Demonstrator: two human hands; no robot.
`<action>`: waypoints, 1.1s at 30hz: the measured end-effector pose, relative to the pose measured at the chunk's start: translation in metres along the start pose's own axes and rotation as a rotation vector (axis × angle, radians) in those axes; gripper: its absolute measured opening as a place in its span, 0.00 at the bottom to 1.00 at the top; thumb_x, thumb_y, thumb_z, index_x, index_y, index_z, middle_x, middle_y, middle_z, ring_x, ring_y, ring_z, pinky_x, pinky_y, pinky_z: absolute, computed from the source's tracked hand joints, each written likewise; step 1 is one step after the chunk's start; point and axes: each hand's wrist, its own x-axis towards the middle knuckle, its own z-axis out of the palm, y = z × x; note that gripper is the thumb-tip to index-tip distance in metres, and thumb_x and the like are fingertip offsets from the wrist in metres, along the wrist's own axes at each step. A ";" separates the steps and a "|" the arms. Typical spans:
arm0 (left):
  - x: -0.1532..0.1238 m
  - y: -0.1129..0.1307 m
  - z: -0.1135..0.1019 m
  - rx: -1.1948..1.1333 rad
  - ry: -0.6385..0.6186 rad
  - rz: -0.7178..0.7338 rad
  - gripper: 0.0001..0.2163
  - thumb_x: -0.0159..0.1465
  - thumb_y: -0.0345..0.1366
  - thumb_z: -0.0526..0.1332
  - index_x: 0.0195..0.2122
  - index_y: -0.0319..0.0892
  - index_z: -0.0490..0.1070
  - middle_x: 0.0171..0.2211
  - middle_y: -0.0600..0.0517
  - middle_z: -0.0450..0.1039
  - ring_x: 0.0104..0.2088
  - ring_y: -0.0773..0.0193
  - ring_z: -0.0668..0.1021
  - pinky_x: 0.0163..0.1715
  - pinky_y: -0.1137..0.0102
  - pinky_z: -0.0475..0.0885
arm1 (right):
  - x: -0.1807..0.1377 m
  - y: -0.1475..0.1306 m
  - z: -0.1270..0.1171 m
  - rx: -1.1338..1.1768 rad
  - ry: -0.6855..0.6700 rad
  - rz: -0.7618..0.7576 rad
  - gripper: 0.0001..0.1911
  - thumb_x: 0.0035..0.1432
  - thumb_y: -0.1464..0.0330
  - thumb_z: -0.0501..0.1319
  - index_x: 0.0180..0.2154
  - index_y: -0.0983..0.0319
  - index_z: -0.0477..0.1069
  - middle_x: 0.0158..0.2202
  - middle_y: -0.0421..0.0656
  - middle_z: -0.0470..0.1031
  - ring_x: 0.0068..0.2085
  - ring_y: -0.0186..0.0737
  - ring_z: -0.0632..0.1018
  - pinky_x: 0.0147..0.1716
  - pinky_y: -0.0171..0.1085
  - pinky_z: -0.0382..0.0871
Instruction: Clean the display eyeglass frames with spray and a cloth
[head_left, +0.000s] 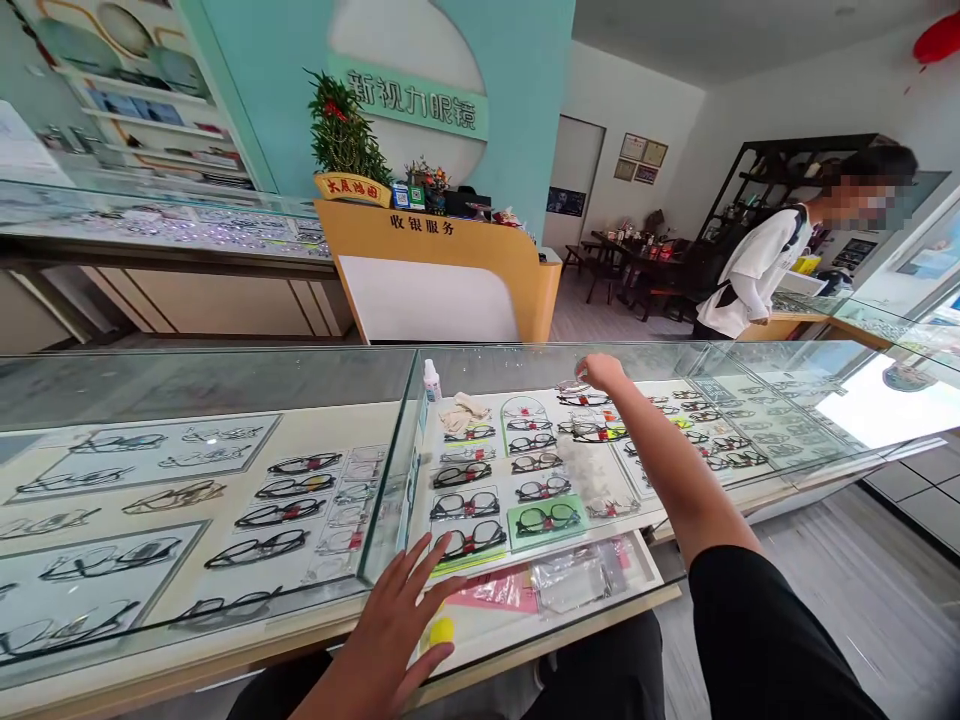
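My right hand (600,373) reaches far across the glass display counter (300,385) and is closed on a pair of clear-framed glasses (574,384) near its back edge. My left hand (394,630) lies open with spread fingers on the glass at the near edge, beside a small yellow object (441,631). Under the glass, rows of eyeglass frames (469,504) lie on white trays. A small white bottle (431,381) and a beige cloth (463,413) sit at the back of the case.
An orange cashier desk (442,275) with a potted plant (343,135) stands behind the counter. A person in a white shirt (757,270) stands at the right by another glass counter (862,320). Plastic sleeves (570,580) lie near the front.
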 end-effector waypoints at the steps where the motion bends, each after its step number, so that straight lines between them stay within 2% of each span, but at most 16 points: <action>1: -0.001 0.003 -0.002 0.008 0.001 -0.012 0.28 0.72 0.43 0.62 0.74 0.58 0.64 0.80 0.51 0.53 0.78 0.43 0.60 0.72 0.47 0.65 | 0.007 0.000 0.005 -0.017 -0.017 -0.002 0.13 0.70 0.67 0.67 0.54 0.59 0.83 0.56 0.50 0.82 0.56 0.48 0.82 0.57 0.45 0.74; 4: -0.002 0.009 -0.006 0.022 0.007 -0.025 0.28 0.72 0.44 0.61 0.74 0.58 0.64 0.80 0.51 0.54 0.78 0.44 0.60 0.73 0.47 0.63 | 0.024 0.001 0.019 -0.058 -0.054 -0.003 0.14 0.71 0.62 0.67 0.54 0.62 0.79 0.57 0.49 0.81 0.56 0.48 0.81 0.58 0.53 0.77; 9: -0.003 0.014 -0.011 0.057 -0.007 -0.042 0.28 0.73 0.43 0.59 0.75 0.57 0.63 0.80 0.52 0.51 0.78 0.44 0.58 0.72 0.47 0.65 | 0.034 0.002 0.026 -0.077 -0.061 -0.004 0.15 0.72 0.61 0.67 0.54 0.63 0.78 0.56 0.49 0.81 0.55 0.48 0.82 0.58 0.53 0.78; 12: -0.005 0.012 -0.010 0.074 -0.017 -0.037 0.29 0.73 0.44 0.59 0.75 0.56 0.61 0.81 0.51 0.49 0.79 0.44 0.57 0.72 0.46 0.65 | 0.027 0.003 0.017 -0.059 -0.016 0.006 0.13 0.72 0.64 0.66 0.54 0.61 0.81 0.56 0.51 0.82 0.55 0.48 0.82 0.56 0.48 0.77; 16: -0.012 0.005 -0.006 0.078 -0.022 0.005 0.31 0.72 0.45 0.61 0.76 0.55 0.59 0.81 0.49 0.48 0.79 0.42 0.55 0.71 0.46 0.66 | 0.003 0.004 -0.011 -0.025 0.101 0.011 0.16 0.72 0.68 0.62 0.56 0.57 0.84 0.55 0.54 0.84 0.54 0.49 0.82 0.50 0.39 0.72; 20: -0.017 0.005 -0.003 0.047 -0.029 -0.001 0.32 0.73 0.46 0.61 0.77 0.55 0.58 0.82 0.48 0.46 0.80 0.39 0.54 0.73 0.44 0.63 | -0.052 0.001 -0.047 -0.003 0.199 -0.045 0.18 0.73 0.65 0.61 0.58 0.54 0.83 0.49 0.49 0.85 0.49 0.45 0.81 0.44 0.37 0.68; 23: -0.019 0.010 -0.005 0.013 -0.022 -0.013 0.33 0.73 0.47 0.61 0.77 0.55 0.57 0.82 0.47 0.44 0.79 0.38 0.54 0.73 0.42 0.60 | -0.120 -0.009 -0.067 0.049 0.208 -0.178 0.15 0.70 0.64 0.63 0.53 0.55 0.84 0.39 0.43 0.84 0.39 0.40 0.79 0.36 0.36 0.62; 25: -0.018 0.014 -0.009 0.001 -0.033 -0.038 0.32 0.73 0.47 0.61 0.77 0.55 0.58 0.82 0.46 0.44 0.79 0.37 0.54 0.73 0.41 0.60 | -0.172 -0.018 -0.072 0.102 0.136 -0.322 0.13 0.67 0.65 0.64 0.49 0.55 0.84 0.34 0.40 0.81 0.33 0.37 0.76 0.33 0.36 0.58; 29: -0.016 0.021 -0.015 -0.037 -0.046 -0.077 0.30 0.72 0.47 0.61 0.74 0.50 0.63 0.81 0.43 0.45 0.79 0.35 0.53 0.73 0.37 0.59 | -0.257 -0.034 -0.056 0.041 -0.089 -0.416 0.10 0.66 0.66 0.65 0.45 0.54 0.84 0.34 0.41 0.82 0.32 0.38 0.76 0.32 0.36 0.56; 33: -0.015 0.026 -0.018 -0.076 -0.073 -0.128 0.28 0.72 0.48 0.61 0.71 0.48 0.68 0.81 0.42 0.47 0.80 0.34 0.52 0.74 0.35 0.54 | -0.291 -0.033 -0.010 -0.053 -0.241 -0.412 0.11 0.67 0.66 0.64 0.48 0.53 0.84 0.41 0.45 0.85 0.40 0.45 0.82 0.34 0.37 0.60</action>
